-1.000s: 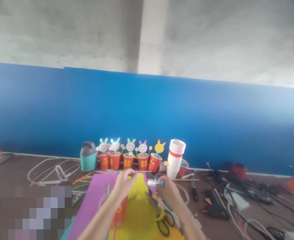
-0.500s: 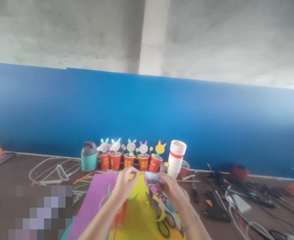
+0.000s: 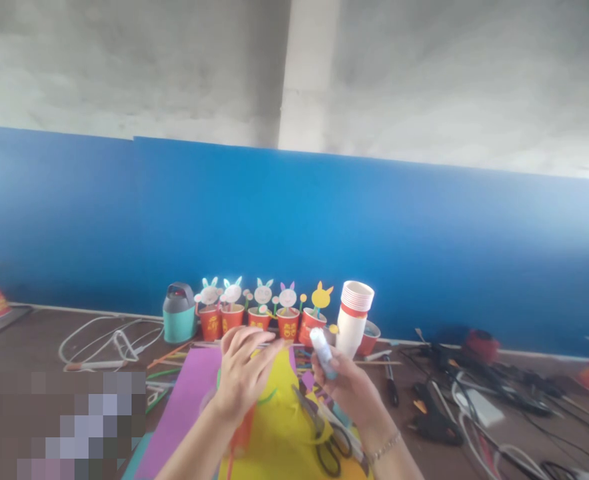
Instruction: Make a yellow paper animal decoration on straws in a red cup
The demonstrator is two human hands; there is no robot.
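My right hand (image 3: 347,383) grips a whitish-blue glue stick (image 3: 323,352), tilted with its white end up and to the left. To its left, my left hand (image 3: 244,373) hovers palm down, fingers bent and somewhat apart, with nothing visible in them. Below that hand stands a red paper cup (image 3: 243,433), mostly hidden by the wrist, with a green strip (image 3: 268,398) curving out beside it. Yellow paper (image 3: 274,447) and purple paper (image 3: 174,413) lie underneath. Black-handled scissors (image 3: 330,450) rest on the yellow paper near my right wrist.
Behind my hands stands a row of red cups (image 3: 288,325) with paper animal faces, then a white cup stack (image 3: 354,327). A teal container (image 3: 179,317) is at the left. On the right lie a black marker (image 3: 391,383), a glue gun (image 3: 434,413) and tangled cables (image 3: 519,390).
My right hand has turned the glue stick from nearly level to steeply tilted. My left hand has gone from a pinch to a looser, palm-down pose with its fingers apart.
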